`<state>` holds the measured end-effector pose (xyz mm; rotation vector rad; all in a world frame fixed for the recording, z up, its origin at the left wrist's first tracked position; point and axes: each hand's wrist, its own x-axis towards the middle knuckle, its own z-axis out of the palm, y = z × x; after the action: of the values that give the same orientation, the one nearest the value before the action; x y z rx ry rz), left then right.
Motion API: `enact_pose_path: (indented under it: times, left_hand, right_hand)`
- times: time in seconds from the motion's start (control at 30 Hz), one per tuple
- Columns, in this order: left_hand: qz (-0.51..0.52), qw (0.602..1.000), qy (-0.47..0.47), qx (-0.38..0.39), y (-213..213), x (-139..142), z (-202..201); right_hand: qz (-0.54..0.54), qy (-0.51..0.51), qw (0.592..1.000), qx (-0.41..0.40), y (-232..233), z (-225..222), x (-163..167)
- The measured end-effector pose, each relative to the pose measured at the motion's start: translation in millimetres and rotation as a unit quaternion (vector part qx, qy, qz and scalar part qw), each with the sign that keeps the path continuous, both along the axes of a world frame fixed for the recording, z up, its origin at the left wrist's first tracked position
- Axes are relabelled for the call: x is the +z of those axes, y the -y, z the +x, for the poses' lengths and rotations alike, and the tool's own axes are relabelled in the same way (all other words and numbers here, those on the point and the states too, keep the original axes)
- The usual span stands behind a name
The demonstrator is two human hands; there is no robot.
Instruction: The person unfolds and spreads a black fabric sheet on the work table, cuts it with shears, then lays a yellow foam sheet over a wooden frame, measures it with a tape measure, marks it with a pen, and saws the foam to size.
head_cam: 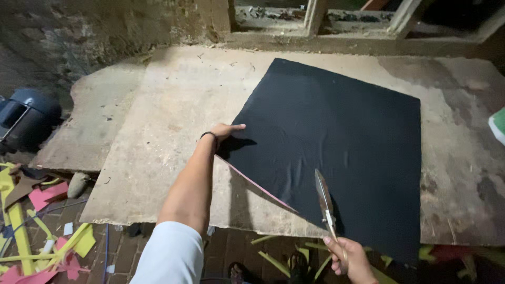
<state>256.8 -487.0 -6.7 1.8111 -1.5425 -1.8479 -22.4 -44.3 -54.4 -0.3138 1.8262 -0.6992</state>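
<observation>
Left hand [227, 130] is stretching out mid-frame, fingers flat and together, pressing the black sheet's [336, 142] left edge on the board [158, 137]. Right hand [351, 259], lower right, is fisting around scissors [324, 202], blades pointing up over the sheet.

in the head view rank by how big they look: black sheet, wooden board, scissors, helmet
1. wooden board
2. black sheet
3. helmet, partly cut off by the frame, so unsure against the scissors
4. scissors, in the right hand
</observation>
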Motion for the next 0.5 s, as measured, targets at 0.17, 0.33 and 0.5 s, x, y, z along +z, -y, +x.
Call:
enact_pose_path:
  times: [0.17, 0.33, 0.5]
  left_hand:
    - [-0.218, 0.969, -0.009, 0.114, -0.2, 8.4, 3.9]
    - [-0.391, 0.820, 0.108, 0.404, -101.4, -18.5, 146.5]
    - [-0.338, 0.825, 0.188, 0.411, -275.8, -84.8, 173.6]
  right_hand:
    - [-0.059, 0.006, 0.998, -0.004, 30.8, -9.4, 6.4]
    - [-0.106, 0.033, 0.993, 0.050, 64.1, -20.7, 21.5]
    - [-0.136, 0.047, 0.978, 0.152, 88.5, -22.5, 15.1]
